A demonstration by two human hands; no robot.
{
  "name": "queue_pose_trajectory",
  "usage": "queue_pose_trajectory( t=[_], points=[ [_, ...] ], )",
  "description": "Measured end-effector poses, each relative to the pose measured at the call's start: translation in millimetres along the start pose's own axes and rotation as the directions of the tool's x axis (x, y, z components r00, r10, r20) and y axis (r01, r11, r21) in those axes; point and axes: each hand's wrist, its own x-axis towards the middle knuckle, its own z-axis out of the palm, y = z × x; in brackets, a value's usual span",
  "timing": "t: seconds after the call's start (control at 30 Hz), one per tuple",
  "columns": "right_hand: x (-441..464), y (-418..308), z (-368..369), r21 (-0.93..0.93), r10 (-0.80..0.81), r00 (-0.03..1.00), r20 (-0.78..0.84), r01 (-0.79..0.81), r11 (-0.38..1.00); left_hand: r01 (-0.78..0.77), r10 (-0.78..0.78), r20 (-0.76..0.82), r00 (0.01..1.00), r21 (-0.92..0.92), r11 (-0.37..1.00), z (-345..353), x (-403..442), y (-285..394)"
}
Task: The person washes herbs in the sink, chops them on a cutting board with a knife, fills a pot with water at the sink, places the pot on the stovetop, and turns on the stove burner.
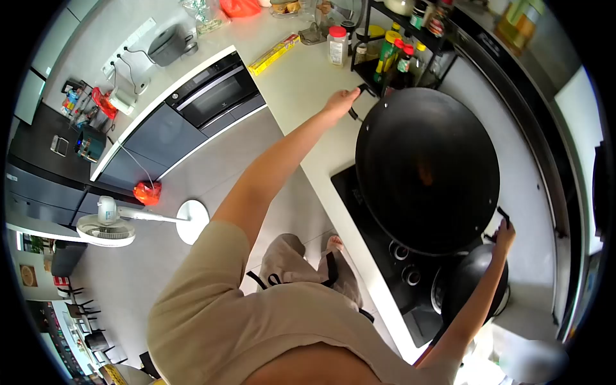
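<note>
A large black wok (410, 173) with two loop handles spreads over the black cooktop (350, 186), its dark inside facing me. My left hand (340, 106) is closed around the handle at its upper left. At the lower right, my right hand (504, 237) grips the opposite handle. Whether the wok's base touches the cooktop is hidden. Beneath my right forearm sits a second, smaller black pan (475, 279), partly covered by the arm. Two cooktop knobs (410, 276) show below the wok's rim.
A black rack (366, 38) with sauce bottles stands behind the wok. Near it on the counter are a red-lidded jar (337, 46) and a long yellow box (274, 54). A white standing fan (109, 221) is on the floor to the left, and a built-in oven (215, 93) lies beyond.
</note>
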Motion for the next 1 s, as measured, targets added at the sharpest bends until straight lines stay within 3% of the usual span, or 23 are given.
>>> queue_pose_trajectory(
  t=[0.1, 0.17, 0.3, 0.43, 0.47, 0.6, 0.63, 0.83, 0.9, 1.0],
  points=[
    [-30, -64, 3, 0.065, 0.000, 0.996, -0.090, 0.006, 0.998, 0.155, -0.113, 0.126, 0.986, -0.407, 0.900, 11, 46, -33],
    [-57, -104, 3, 0.070, 0.012, 0.990, -0.140, -0.002, 0.998, 0.125, -0.069, 0.186, 0.980, -0.314, 0.941, 7, 63, -49],
    [-116, -147, 17, 0.036, 0.031, 0.975, -0.221, -0.023, 0.999, 0.160, -0.076, 0.229, 0.970, -0.376, 0.913, -44, 52, -30],
    [-192, -219, 86, 0.068, 0.098, 0.959, -0.266, -0.083, 0.994, 0.087, -0.007, 0.227, 0.974, -0.344, 0.935, -146, 73, -21],
    [-201, -219, 102, 0.052, 0.036, 0.970, -0.240, -0.025, 0.998, 0.072, -0.009, 0.197, 0.980, -0.315, 0.946, -178, 83, -17],
    [-245, -299, 221, 0.211, 0.138, 0.975, -0.171, -0.101, 0.972, -0.044, 0.078, 0.124, 0.989, -0.256, 0.966, -306, 133, -30],
    [-251, -320, 252, 0.300, 0.153, 0.982, -0.114, -0.113, 0.947, -0.042, 0.053, 0.063, 0.997, -0.167, 0.985, -338, 152, -37],
    [-229, -412, 439, 0.449, 0.016, 0.993, 0.119, -0.069, 0.891, -0.067, 0.045, -0.082, 0.996, -0.289, 0.955, -531, 231, -59],
    [-210, -437, 502, 0.339, -0.018, 0.986, 0.163, -0.039, 0.940, -0.025, -0.025, -0.180, 0.983, -0.269, 0.963, -583, 258, -61],
    [-185, -469, 597, 0.345, -0.066, 0.967, 0.244, -0.023, 0.938, -0.076, 0.015, -0.262, 0.965, -0.223, 0.972, -662, 307, -82]
  ],
)
